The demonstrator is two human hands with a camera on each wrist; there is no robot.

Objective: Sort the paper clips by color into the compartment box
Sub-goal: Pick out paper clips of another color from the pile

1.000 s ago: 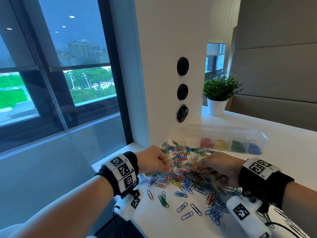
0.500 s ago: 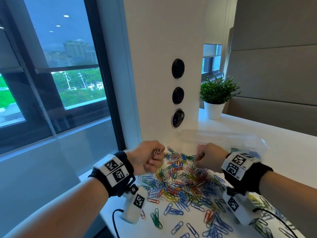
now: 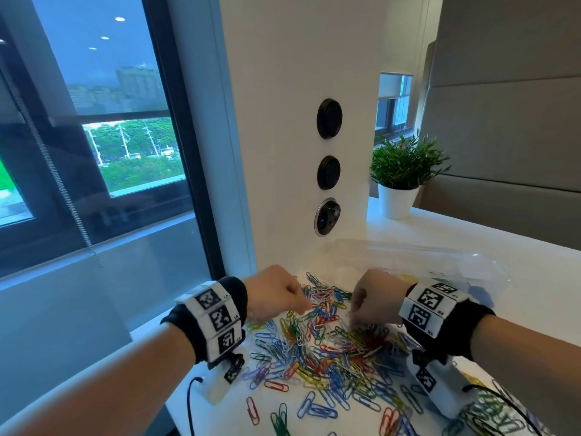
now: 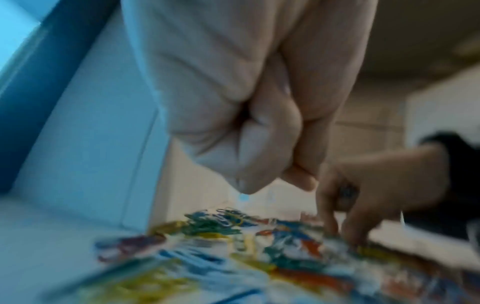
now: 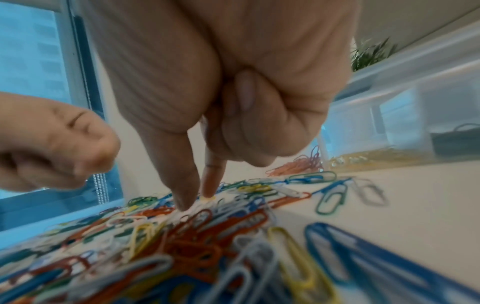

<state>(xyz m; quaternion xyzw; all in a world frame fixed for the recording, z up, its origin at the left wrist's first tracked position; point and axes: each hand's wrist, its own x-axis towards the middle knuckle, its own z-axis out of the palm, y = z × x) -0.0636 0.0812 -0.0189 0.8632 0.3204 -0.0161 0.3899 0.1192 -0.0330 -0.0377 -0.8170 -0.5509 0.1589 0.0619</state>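
An office, by the look of it — a smooth white counter (image 3: 518, 247) beside a tall dark-framed window (image 3: 94, 136) over city buildings, grey padded wall panels (image 3: 509, 127), round black wall sockets (image 3: 329, 118) — and a small potted green plant (image 3: 405, 171).

Bright daylight from the window (image 3: 94, 136); left wrist view heavily blurred, perhaps from motion.

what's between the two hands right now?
Head view: loose mixed-color paper clips on the white tabletop fill the gap between the left hand and the right hand. Nothing else lies there.
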